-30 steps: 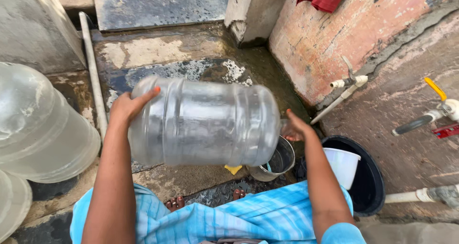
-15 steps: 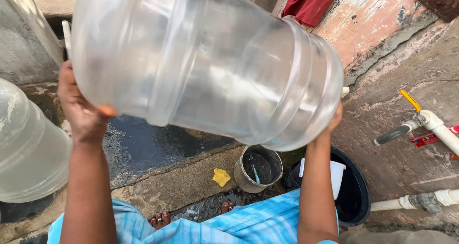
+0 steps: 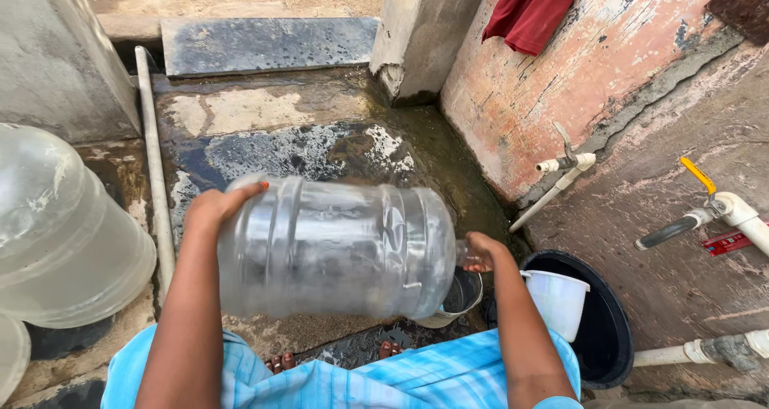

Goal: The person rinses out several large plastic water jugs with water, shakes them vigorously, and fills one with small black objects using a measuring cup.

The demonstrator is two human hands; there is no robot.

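Note:
I hold a large clear plastic water jug on its side in front of me. My left hand grips its flat bottom end at the left. My right hand is closed around its neck at the right, over a small grey metal bucket on the wet floor. The jug's mouth is hidden by my right hand. My toes show below the jug, above my blue checked cloth.
Another clear jug lies at the left. A black tub with a white mug stands at the right. White pipes with taps and a yellow-handled valve run along the pink wall. A red cloth hangs above.
The jug was raised high and close to the camera half a second ago. It has come back down to waist height, lying level over the small bucket.

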